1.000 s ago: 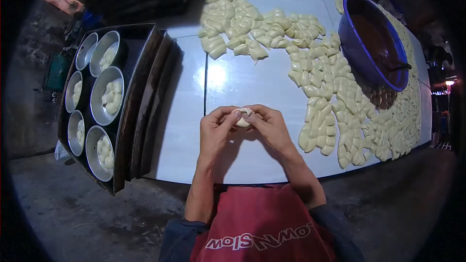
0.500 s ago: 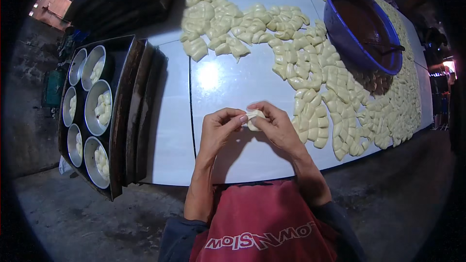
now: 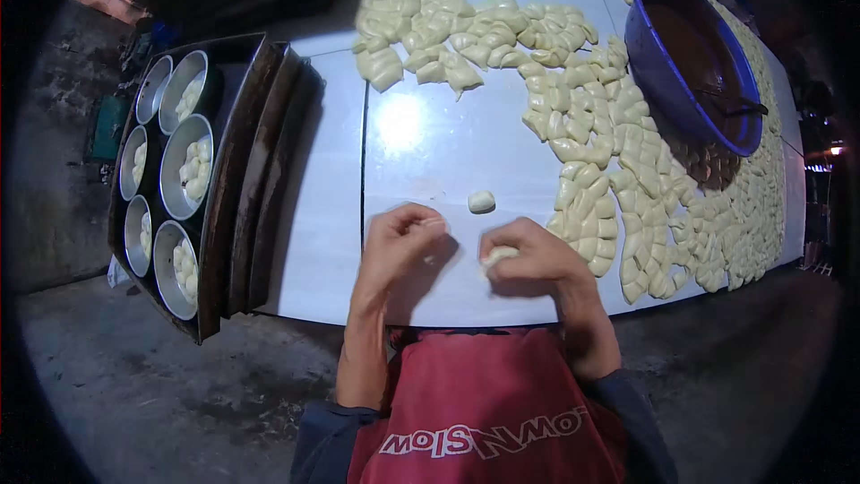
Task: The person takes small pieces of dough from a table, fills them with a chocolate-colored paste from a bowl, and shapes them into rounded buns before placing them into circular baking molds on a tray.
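Observation:
My right hand (image 3: 530,255) is closed around a small piece of pale dough (image 3: 499,255), held just above the near part of the white table (image 3: 430,170). A little beyond my hands, a small rounded dough piece (image 3: 481,203) rests by itself on the tabletop. To the left, my left hand (image 3: 405,240) is curled, thumb and forefinger pinched together; whether anything is between them is too blurred to tell. On the right, the nearest part of a wide sheet of scored, pillow-like dough pieces (image 3: 582,206) lies close to my right hand.
A blue basin (image 3: 638,45) of brown filling with a spoon (image 3: 735,106) stands among the dough at right. At left, a dark metal tray (image 3: 235,125) carries several round tins (image 3: 185,166) with dough pieces inside. More dark trays (image 3: 278,170) sit beside it.
My hands have drawn apart; the dough they pinched together has gone, with one piece now on the table and one in my right hand. Another person's hand at the top has left view.

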{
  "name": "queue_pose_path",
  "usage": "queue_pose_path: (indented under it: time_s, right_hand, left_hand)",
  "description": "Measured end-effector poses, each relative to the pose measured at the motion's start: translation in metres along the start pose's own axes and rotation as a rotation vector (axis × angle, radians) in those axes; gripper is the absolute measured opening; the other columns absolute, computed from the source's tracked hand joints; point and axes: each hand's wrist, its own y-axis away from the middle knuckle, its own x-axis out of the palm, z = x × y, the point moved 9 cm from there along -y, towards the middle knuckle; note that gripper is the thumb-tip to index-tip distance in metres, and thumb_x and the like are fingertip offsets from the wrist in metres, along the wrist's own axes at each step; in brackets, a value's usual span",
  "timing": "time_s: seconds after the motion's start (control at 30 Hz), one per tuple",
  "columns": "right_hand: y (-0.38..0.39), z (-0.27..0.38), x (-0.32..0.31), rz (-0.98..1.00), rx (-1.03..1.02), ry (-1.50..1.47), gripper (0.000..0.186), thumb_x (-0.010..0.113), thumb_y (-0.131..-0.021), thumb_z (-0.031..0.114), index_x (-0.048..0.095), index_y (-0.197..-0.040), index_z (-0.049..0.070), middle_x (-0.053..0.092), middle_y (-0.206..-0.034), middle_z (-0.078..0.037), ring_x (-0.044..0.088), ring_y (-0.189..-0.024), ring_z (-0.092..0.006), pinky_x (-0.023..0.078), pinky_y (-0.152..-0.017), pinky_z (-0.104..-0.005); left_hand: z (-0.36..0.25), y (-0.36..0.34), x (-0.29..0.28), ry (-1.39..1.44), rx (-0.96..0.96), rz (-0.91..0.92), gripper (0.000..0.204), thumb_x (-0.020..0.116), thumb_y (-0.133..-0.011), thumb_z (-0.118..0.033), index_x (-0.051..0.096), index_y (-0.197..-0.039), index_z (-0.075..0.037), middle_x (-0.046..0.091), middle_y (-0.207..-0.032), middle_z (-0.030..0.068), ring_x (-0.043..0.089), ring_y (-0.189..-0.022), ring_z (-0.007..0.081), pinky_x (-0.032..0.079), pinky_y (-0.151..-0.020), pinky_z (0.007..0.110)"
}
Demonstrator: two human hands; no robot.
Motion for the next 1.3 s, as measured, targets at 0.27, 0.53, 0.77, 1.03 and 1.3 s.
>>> queue_pose_path:
  time_s: [0.27, 0.53, 0.77, 1.03, 1.3]
  right_hand:
    - [0.042, -0.028, -0.055, -0.597, -0.044, -0.704, 0.026, 0.070, -0.087, 0.011, 0.060, -0.109, 0.002, 0.065, -0.100, -0.005, 0.061, -0.082, -0.0107, 0.050, -0.072, -0.0241]
    - [0.065, -0.017, -0.090, -1.047, -0.167, 0.089, 0.018, 0.072, -0.086, 0.000, 0.063, -0.100, 0.006, 0.055, -0.128, -0.005, 0.058, -0.087, -0.0072, 0.050, -0.063, -0.0222]
    - [0.092, 0.000, -0.101, -0.972, -0.409, -0.853, 0.025, 0.074, -0.088, 0.008, 0.061, -0.108, -0.001, 0.067, -0.095, -0.005, 0.062, -0.089, -0.0104, 0.049, -0.078, -0.0217]
    - [0.142, 0.015, -0.194, -0.964, -0.399, -0.853, 0.016, 0.065, -0.094, 0.007, 0.059, -0.108, 0.004, 0.066, -0.096, -0.004, 0.063, -0.083, -0.0089, 0.050, -0.073, -0.0219]
    - [0.180, 0.025, -0.412, -1.095, 0.283, 0.632, 0.029, 0.063, -0.089, 0.026, 0.066, -0.105, 0.002, 0.072, -0.097, -0.016, 0.069, -0.087, -0.0264, 0.051, -0.080, -0.0376]
  left_hand:
    - [0.001, 0.021, -0.019, -1.084, 0.438, -0.306, 0.031, 0.069, -0.091, -0.023, 0.071, -0.121, -0.012, 0.054, -0.134, 0.0184, 0.051, -0.122, 0.0319, 0.040, -0.099, 0.044]
    - [-0.047, 0.018, 0.049, -0.889, 0.725, -0.309, 0.074, 0.072, -0.089, -0.036, 0.042, -0.147, -0.002, 0.033, -0.155, 0.0249, 0.030, -0.145, 0.0406, 0.018, -0.115, 0.062]
    - [-0.108, -0.012, 0.204, 0.098, 0.942, 0.044, 0.068, 0.062, -0.096, -0.045, 0.049, -0.139, 0.006, 0.060, -0.133, 0.0226, 0.061, -0.119, 0.0334, 0.048, -0.101, 0.042]
    - [-0.029, -0.055, 0.321, 0.627, 0.055, 0.431, 0.087, 0.076, -0.090, -0.022, 0.022, -0.157, -0.005, 0.049, -0.141, 0.0123, 0.059, -0.114, 0.0191, 0.050, -0.091, 0.028]
    - [-0.065, -0.066, 0.287, 0.251, -0.031, 0.342, 0.042, 0.062, -0.097, -0.009, 0.052, -0.136, 0.002, 0.062, -0.127, 0.0126, 0.065, -0.104, 0.0173, 0.052, -0.086, 0.027]
